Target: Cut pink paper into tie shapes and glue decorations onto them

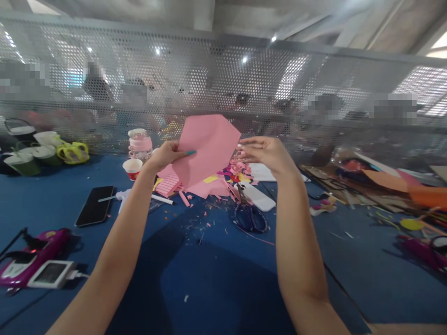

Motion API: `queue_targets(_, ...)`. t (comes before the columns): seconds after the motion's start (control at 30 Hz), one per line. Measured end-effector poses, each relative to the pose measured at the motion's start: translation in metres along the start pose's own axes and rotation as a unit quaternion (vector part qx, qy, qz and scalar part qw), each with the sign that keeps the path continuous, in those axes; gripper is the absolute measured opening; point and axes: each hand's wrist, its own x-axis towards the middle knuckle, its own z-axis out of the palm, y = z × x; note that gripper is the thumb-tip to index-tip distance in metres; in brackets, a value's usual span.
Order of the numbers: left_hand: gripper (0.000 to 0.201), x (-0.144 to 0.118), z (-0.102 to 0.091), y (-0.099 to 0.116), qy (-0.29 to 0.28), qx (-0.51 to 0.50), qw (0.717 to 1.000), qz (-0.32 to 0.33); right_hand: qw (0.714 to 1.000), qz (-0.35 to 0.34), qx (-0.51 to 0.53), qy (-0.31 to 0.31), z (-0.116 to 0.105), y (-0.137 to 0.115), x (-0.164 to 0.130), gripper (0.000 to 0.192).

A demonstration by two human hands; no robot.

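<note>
A sheet of pink paper (pixel 211 144) with angled corners is held up above the far part of the table. My left hand (pixel 167 153) pinches its left edge, the thumb with its green nail lying across the front. At the right corner of the sheet is my right hand (pixel 263 151), fingers stretched out and slightly apart; whether the fingertips touch the edge I cannot tell. Below the sheet lie pink paper pieces (pixel 209 188) and curled pink scraps (pixel 240 167). Dark-handled scissors (pixel 249 218) rest on the table nearer to me.
A white phone (pixel 258 196) lies beside the scissors, a black phone (pixel 95 206) at left. A paper cup (pixel 132 168) and a pink-banded jar (pixel 139 142) stand behind. A purple device (pixel 52 242) sits front left. Cardboard and coloured paper (pixel 387 181) are piled right. A perforated metal screen (pixel 223 79) closes the back.
</note>
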Motion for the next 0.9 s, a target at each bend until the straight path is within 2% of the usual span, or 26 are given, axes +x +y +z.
queue_targets(0.13, 0.025, -0.005, -0.006, -0.003, -0.05, 0.049, 0.996, -0.062, 0.998, 0.067, -0.002, -0.017, 0.005, 0.006, 0.001, 0.041)
queue_targets(0.23, 0.036, -0.007, -0.008, -0.002, -0.073, 0.1, 0.99, -0.067, 0.995, 0.092, -0.028, -0.031, 0.011, 0.006, 0.001, 0.049)
queue_targets(0.33, 0.039, -0.007, -0.01, -0.004, -0.101, 0.112, 0.987, -0.055, 0.993, 0.091, -0.033, -0.07, 0.016, 0.005, 0.003, 0.046)
queue_targets(0.5, 0.028, -0.008, -0.011, -0.005, -0.157, 0.12, 0.979, -0.053, 0.99, 0.068, -0.009, -0.127, 0.019, 0.008, 0.007, 0.036)
queue_targets(0.63, 0.016, -0.007, -0.014, -0.008, -0.197, 0.1, 0.974, -0.052, 0.99, 0.093, -0.015, -0.102, 0.017, 0.013, 0.009, 0.03)
queue_targets(0.77, 0.027, -0.004, -0.022, -0.019, -0.233, 0.055, 0.969, -0.066, 0.991, 0.104, 0.045, -0.069, 0.013, 0.016, 0.009, 0.031)
queue_targets(0.83, 0.029, -0.004, -0.026, -0.023, -0.227, 0.05, 0.97, -0.067, 0.99, 0.106, 0.079, -0.047, 0.011, 0.017, 0.009, 0.033)
queue_targets(0.9, 0.026, -0.006, -0.027, -0.025, -0.197, 0.058, 0.976, -0.067, 0.988, 0.11, 0.107, -0.032, 0.011, 0.019, 0.01, 0.032)
